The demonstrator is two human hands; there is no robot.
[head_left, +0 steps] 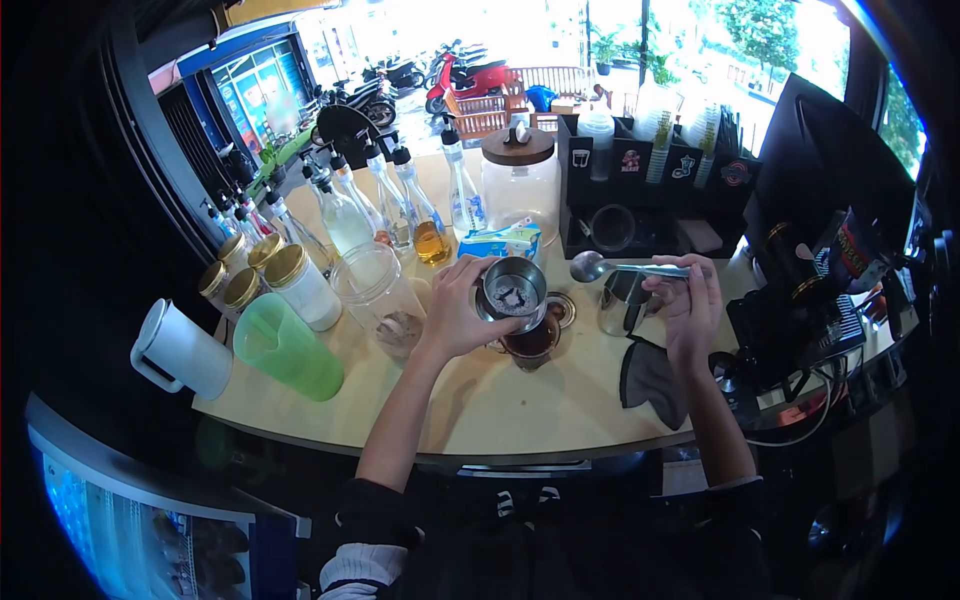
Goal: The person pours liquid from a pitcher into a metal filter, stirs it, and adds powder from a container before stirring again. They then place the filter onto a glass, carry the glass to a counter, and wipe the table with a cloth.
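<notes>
Silver cup (pixel 513 288), just one, is held in the left hand (pixel 460 315); one spoon (pixel 640 269) is pinched in the right hand (pixel 692 310), toward three o'clock. One brown drink (pixel 532 346) sits near six; two jugs (pixel 292 350) near nine.

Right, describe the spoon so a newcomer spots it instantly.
Find the black cup organizer at the back of the pale counter, then the right hand raised in front of it. That hand holds the spoon, bowl toward the metal cup; its long, slim handle sets it apart from that cup.
</notes>
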